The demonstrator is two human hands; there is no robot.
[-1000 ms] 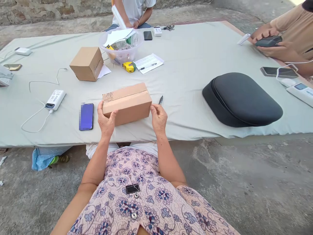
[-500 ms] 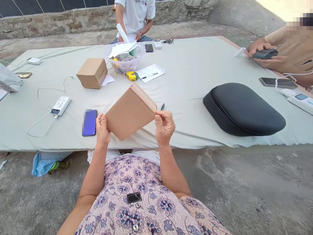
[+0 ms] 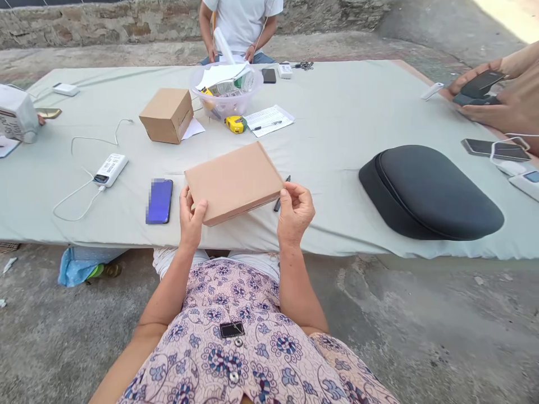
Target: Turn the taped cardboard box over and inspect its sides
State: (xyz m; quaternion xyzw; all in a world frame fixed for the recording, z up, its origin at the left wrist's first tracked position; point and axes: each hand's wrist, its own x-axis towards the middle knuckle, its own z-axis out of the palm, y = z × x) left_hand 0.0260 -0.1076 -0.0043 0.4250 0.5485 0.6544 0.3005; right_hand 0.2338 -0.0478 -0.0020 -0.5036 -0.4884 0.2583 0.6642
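A flat brown cardboard box (image 3: 236, 180) is held between my two hands above the near edge of the table. My left hand (image 3: 192, 219) grips its left end, thumb on the near left corner and fingers behind. At the right corner, my right hand (image 3: 295, 213) pinches the box between thumb and fingers. A dark pen (image 3: 277, 205) lies on the cloth beside my right hand, partly hidden by the box and fingers. Left of my left hand rests a phone (image 3: 159, 201) with a blue screen.
Beyond the box are another cardboard box (image 3: 165, 116), a yellow tape measure (image 3: 235, 124), a written sheet (image 3: 269, 120) and a filled plastic basin (image 3: 225, 105). A white power bank (image 3: 110, 170) lies left; a black padded case (image 3: 433, 191) lies right. Two people sit at the table.
The box has been turned and tilted, so its broad face now lies flatter and its near side shows. My left hand has shifted along the box's edge. The camera view has moved slightly.
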